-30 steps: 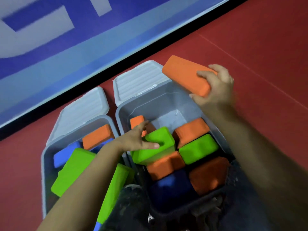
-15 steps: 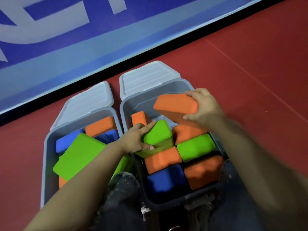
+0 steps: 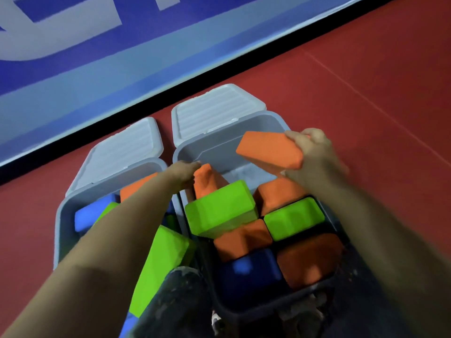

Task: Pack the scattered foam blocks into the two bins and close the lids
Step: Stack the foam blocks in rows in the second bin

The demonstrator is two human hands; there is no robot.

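Two grey bins stand side by side on the red floor, lids hinged back. The right bin (image 3: 244,123) holds several orange, green and blue foam blocks. My right hand (image 3: 314,152) grips a large orange block (image 3: 268,150) tilted over the bin's far right corner. My left hand (image 3: 183,172) reaches to the far left of this bin and grasps an upright orange block (image 3: 207,181) behind a tilted green block (image 3: 219,208). The left bin (image 3: 63,215) holds blue, orange and green blocks, partly hidden under my left forearm.
The open lids (image 3: 214,108) (image 3: 122,147) lie flat behind the bins, near a black strip and a blue-and-white wall banner (image 3: 122,57). Red floor (image 3: 366,81) spreads to the right. My knee in dark cloth (image 3: 170,301) is between the bins at the front.
My left hand left the green block and moved farther back onto the upright orange block. My right hand shifted the large orange block, now tilted at the far right of the bin.
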